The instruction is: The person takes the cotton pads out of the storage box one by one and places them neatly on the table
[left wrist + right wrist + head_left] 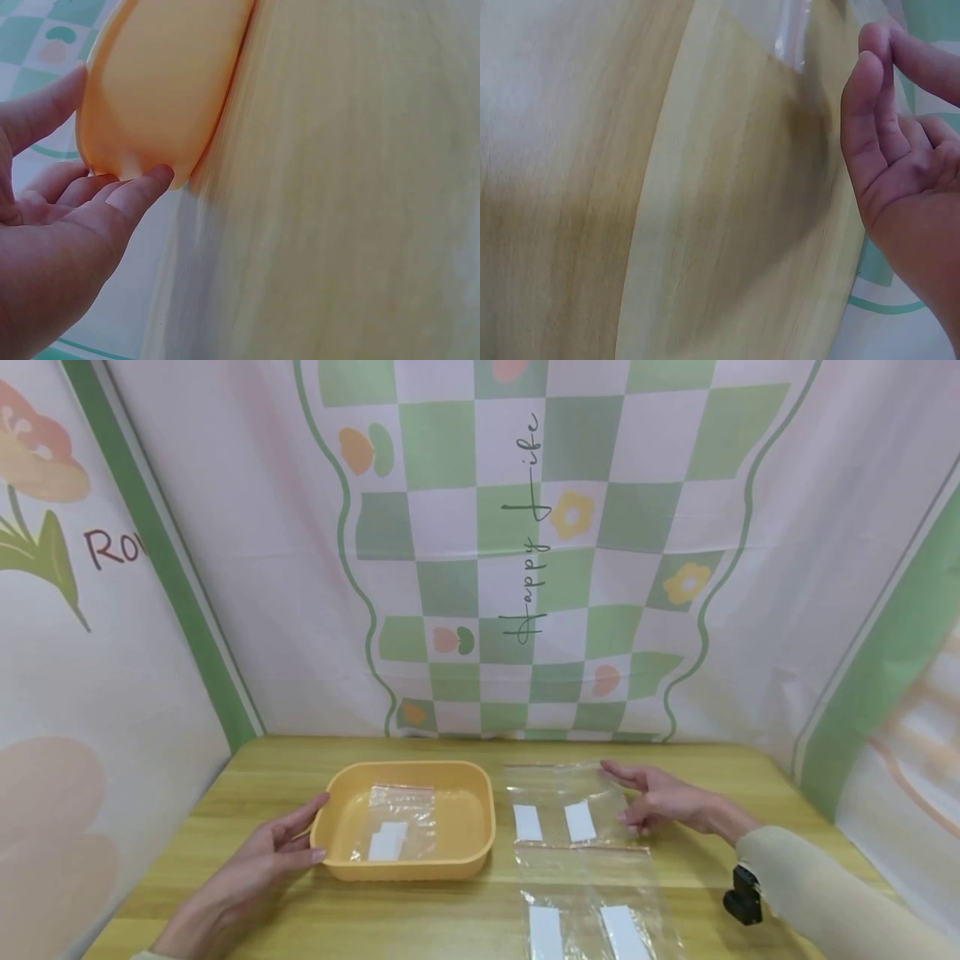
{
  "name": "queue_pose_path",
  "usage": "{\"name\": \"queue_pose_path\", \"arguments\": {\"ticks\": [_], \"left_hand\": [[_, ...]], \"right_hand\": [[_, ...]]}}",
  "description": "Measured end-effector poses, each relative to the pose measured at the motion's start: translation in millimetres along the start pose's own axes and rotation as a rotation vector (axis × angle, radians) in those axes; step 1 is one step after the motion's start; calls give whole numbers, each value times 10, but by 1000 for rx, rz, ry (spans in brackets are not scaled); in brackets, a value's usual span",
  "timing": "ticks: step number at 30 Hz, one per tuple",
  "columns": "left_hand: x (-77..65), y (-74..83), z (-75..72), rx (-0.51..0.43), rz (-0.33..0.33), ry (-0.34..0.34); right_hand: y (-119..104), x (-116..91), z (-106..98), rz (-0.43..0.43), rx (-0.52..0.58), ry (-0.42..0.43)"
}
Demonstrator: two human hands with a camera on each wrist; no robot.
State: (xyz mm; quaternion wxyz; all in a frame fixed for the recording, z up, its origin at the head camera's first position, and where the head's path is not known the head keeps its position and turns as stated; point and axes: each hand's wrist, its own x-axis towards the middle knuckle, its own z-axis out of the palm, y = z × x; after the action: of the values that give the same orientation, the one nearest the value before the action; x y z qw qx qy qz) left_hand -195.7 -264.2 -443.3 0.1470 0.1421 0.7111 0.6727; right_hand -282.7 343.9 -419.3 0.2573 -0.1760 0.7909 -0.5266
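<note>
Clear zip bags (553,793) lying to the right of the yellow tray (465,827), my hands on either side

With my left hand (273,852) I am gripping the left end of the tray, one fingertip resting at its rim and the thumb bending against its near corner. My right hand (663,797) is reaching in from beyond the tray's right side, past the bags; its index finger is stretching to the far right corner of the back row, and the thumb is sitting apart from it, by the right edge. My grasp there is standing wide, and I cannot tell whether I am pressing the film or just skimming it.

Inside the tray another small bag (402,804) is lying flat, its reddish zip strip facing the far wall and its overlapping white slips (387,843) gathering at the near end. To the tray's right, white cards (527,822) are showing through the film, two in the back row and two in the row nearer me.

Beneath the tray a wooden table (405,927) is spreading out, and behind it a checked hanging (438,443) is carrying the words "Happy Life".
</note>
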Motion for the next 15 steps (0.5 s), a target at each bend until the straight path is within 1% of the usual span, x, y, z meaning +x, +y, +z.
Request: {"name": "queue_pose_path", "arguments": {"ticks": [6, 15], "left_hand": [[-6, 4, 3, -5, 0, 2], [-6, 16, 10, 4, 0, 3]], "right_hand": [[-1, 15, 25, 11, -50, 22], [-53, 46, 87, 22, -172, 101]]}}
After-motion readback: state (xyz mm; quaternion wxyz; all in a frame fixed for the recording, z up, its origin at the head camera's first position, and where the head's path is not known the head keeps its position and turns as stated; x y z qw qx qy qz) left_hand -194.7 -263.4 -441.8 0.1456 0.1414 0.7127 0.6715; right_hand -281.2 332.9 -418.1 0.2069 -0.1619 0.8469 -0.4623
